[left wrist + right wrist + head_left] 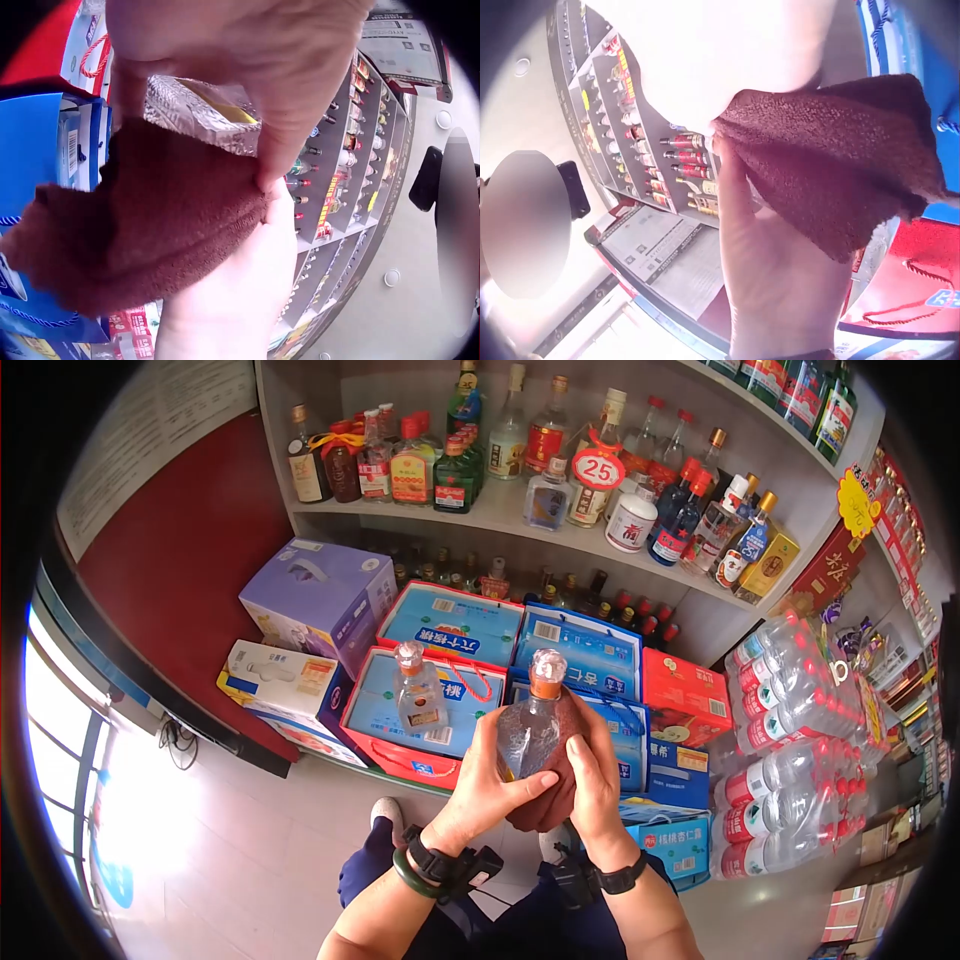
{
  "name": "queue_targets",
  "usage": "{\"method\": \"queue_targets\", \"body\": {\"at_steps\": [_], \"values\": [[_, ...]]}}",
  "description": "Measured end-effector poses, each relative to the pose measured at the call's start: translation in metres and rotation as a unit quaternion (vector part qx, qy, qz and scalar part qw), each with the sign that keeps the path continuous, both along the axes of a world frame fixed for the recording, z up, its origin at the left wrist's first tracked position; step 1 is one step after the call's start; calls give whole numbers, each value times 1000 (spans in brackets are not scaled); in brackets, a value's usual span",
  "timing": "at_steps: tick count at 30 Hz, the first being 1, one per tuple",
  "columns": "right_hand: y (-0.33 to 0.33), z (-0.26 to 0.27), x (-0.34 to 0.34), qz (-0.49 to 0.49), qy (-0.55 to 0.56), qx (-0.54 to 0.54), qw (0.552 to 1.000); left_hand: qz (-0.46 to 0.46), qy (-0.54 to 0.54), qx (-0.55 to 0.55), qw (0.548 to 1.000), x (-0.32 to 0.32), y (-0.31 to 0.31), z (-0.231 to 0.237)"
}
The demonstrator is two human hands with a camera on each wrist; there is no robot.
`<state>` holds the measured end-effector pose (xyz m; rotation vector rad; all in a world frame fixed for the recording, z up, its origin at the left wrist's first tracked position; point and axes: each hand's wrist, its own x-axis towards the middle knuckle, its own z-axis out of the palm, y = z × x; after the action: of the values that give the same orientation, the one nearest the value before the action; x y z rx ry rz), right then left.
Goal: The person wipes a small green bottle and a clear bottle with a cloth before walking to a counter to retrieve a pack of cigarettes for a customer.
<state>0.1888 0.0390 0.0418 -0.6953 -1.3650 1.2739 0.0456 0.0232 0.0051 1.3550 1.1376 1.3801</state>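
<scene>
The left hand (482, 780) curls round one side of a clear glass bottle (525, 735), thumb reaching onto a brown cloth (542, 816); the right hand (598, 790) grips that cloth against the other side, so the bottle lies between both hands' fingers, stopper above them. Beyond, a second bottle (419, 700) rests on a blue-topped carton (375, 695); farther back, a shelf (490, 502) holds more bottles (507, 440)

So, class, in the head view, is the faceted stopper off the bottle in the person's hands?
No, the faceted stopper sits atop the glass bottle between the left hand and right hand.
</scene>
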Motion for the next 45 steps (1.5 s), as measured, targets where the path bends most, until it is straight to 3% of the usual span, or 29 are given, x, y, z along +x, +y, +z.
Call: {"method": "queue_targets", "body": {"at_steps": [2, 6, 8, 10, 12, 14, 16, 18, 24, 28, 32, 34, 40, 42, 44, 45], "values": [[3, 3, 2, 6, -7, 10, 1000, -39, -53, 14, 998, -3, 1, -4], [7, 13, 5, 70, 39, -38, 996, -82, -13, 5, 997, -11, -5, 8], [13, 5, 11, 127, 87, -168, 974, -128, -34, 7, 991, -11, -6, 8], [8, 8, 7, 119, 90, -193, 970, -148, -66, -8, 987, -12, -8, 9], [0, 8, -1, 46, 50, -126, 990, -156, -180, -52, 970, -12, -10, 15], [1, 1, -7, 55, 18, 4, 998, -145, -201, -46, 968, -12, -12, 12], [-2, 1, -12, 37, -58, 86, 994, -76, -309, -59, 946, -10, -14, 13], [-8, -5, -16, 34, -67, 107, 991, -59, -331, -56, 940, -16, -11, 10], [-23, -29, -17, 36, -67, 42, 996, -23, -343, -36, 938, -23, -4, 8], [-13, -22, -16, -8, -103, 114, 988, -9, -350, -12, 937, -17, -1, 3], [-8, 8, -5, -4, -70, 111, 991, -129, -267, -55, 953, -10, -11, 12], [0, 14, 2, -4, -66, 145, 987, -146, -134, -34, 980, -9, -9, 9], [2, -7, 2, 21, 4, -13, 1000, -164, -320, -78, 930, -8, -12, 11], [-1, -20, -2, 81, 105, -164, 977, -145, -396, -73, 904, -12, -7, 6], [-5, -20, -5, 89, 146, -194, 966, -155, -378, -47, 911, -13, 2, -13], [-7, -15, -5, 77, 159, -183, 967, -125, -326, -27, 936, -12, 5, -16]]}}
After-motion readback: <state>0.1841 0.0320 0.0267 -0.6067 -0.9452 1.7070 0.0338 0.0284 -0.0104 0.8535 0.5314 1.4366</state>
